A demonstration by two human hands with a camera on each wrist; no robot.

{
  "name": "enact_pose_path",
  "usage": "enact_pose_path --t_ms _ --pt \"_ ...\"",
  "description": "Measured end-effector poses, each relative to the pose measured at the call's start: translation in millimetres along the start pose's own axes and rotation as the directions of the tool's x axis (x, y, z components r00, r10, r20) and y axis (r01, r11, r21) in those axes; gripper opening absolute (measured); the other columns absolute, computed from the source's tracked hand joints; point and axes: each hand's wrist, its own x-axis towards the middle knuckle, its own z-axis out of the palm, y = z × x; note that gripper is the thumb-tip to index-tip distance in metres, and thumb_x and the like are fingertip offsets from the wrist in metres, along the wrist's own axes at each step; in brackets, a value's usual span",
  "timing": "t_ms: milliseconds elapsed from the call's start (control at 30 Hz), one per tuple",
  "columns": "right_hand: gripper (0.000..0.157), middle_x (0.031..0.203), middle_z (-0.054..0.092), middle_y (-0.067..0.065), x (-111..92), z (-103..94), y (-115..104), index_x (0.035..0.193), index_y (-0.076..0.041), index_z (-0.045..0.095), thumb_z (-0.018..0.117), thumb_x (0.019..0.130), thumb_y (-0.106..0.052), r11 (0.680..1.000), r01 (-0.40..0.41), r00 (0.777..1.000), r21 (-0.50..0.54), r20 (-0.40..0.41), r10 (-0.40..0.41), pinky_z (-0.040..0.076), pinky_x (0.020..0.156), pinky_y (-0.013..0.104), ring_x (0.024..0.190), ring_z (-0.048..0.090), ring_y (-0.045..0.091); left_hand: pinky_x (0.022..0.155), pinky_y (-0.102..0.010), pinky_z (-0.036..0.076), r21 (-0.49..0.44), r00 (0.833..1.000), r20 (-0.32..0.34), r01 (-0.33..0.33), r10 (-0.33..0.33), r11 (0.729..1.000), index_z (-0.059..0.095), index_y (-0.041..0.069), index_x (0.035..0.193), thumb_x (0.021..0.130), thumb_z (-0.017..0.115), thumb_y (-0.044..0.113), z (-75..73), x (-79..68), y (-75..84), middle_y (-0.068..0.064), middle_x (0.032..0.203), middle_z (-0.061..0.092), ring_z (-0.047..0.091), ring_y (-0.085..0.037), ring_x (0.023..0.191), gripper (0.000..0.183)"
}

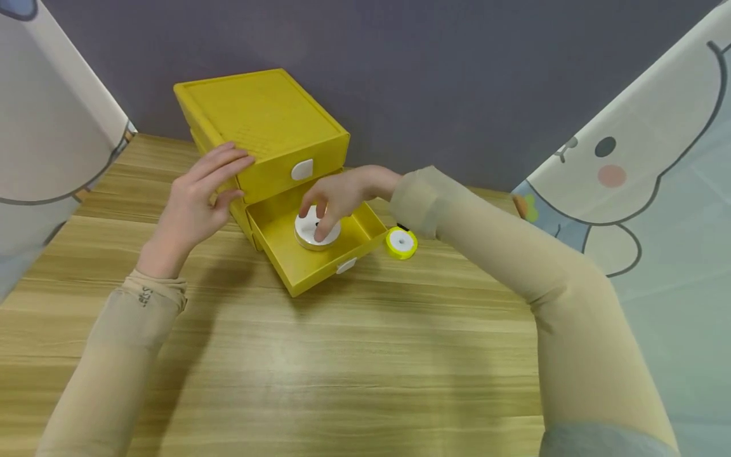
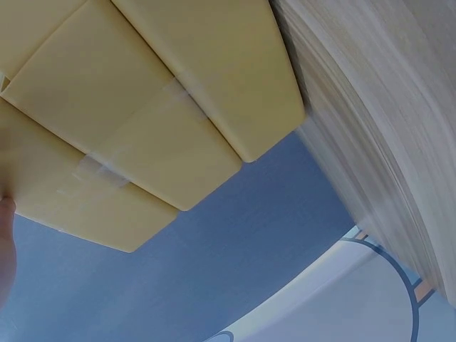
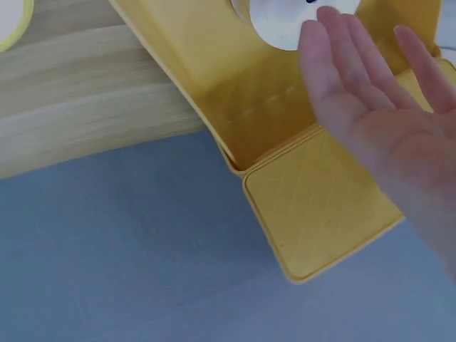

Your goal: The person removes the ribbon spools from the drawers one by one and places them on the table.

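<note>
A yellow drawer cabinet stands on the table, and its lower drawer is pulled out. Inside that drawer lies a round, white-faced spool with a tan side and a dark centre hole. My right hand reaches into the drawer from the right, fingers spread over the spool. In the right wrist view the fingertips overlap the spool's white face; whether they touch it I cannot tell. My left hand rests on the cabinet's front left corner, its fingers extended over the top edge.
Right of the drawer, a yellow-rimmed spool with a white face lies on the wooden table, a small dark piece beside it. A dark grey-blue panel stands behind the cabinet. Cartoon-printed cloth borders both sides.
</note>
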Motion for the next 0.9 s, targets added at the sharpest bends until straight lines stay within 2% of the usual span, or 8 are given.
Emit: enact_pose_path --t_ms 167,333,600,733,900 --pt "0.076 0.157 0.027 0.005 16.6 -2.5 -5.4 0.15 -0.027 0.029 0.068 0.085 -0.038 0.994 -0.093 0.992 -0.063 0.081 0.098 0.048 0.105 0.044 0.138 0.037 0.022 0.118 -0.027 0.038 0.013 1.0 0.007 0.003 -0.003 1.0 0.065 -0.001 0.119 0.072 0.065 -0.023 -2.1 -0.1 1.0 -0.02 0.123 0.063 0.051 -0.032 0.129 0.051" --pt "0.086 0.161 0.016 -0.004 31.1 2.6 -4.4 0.152 -0.035 0.022 0.072 0.082 -0.039 0.975 -0.189 0.977 -0.119 0.072 0.199 0.046 0.106 0.047 0.139 0.033 0.021 0.118 -0.027 0.038 -0.002 1.0 0.016 -0.014 0.014 1.0 0.065 -0.001 0.12 0.074 0.065 -0.021 0.0 0.5 2.3 -0.02 0.124 0.063 0.05 -0.031 0.13 0.051" --pt "0.097 0.162 -0.005 0.014 47.1 17.2 1.3 0.151 -0.042 0.012 0.076 0.077 -0.046 0.954 -0.264 0.96 -0.146 0.056 0.274 0.051 0.101 0.05 0.143 0.023 0.029 0.117 -0.026 0.038 -0.012 1.0 0.013 -0.019 0.019 1.0 0.065 -0.001 0.12 0.074 0.065 -0.021 1.6 -1.4 3.6 -0.02 0.124 0.062 0.05 -0.031 0.13 0.05" --pt "0.104 0.159 0.004 0.015 50.2 23.9 3.0 0.151 -0.041 0.009 0.079 0.074 -0.047 0.95 -0.267 0.961 -0.159 0.027 0.275 0.053 0.099 0.047 0.138 0.03 0.029 0.117 -0.027 0.039 -0.01 1.0 0.014 -0.016 0.016 1.0 0.065 -0.001 0.12 0.074 0.065 -0.021 0.9 -1.3 4.0 -0.02 0.124 0.063 0.051 -0.032 0.13 0.049" --pt "0.099 0.148 0.019 0.015 50.7 28.4 5.2 0.148 -0.036 0.013 0.08 0.075 -0.041 0.957 -0.232 0.973 -0.172 -0.025 0.231 0.051 0.099 0.038 0.126 0.038 0.026 0.117 -0.027 0.039 -0.011 1.0 0.013 -0.015 0.015 1.0 0.065 -0.001 0.12 0.075 0.065 -0.02 0.2 -0.1 3.9 -0.02 0.124 0.063 0.051 -0.032 0.129 0.048"
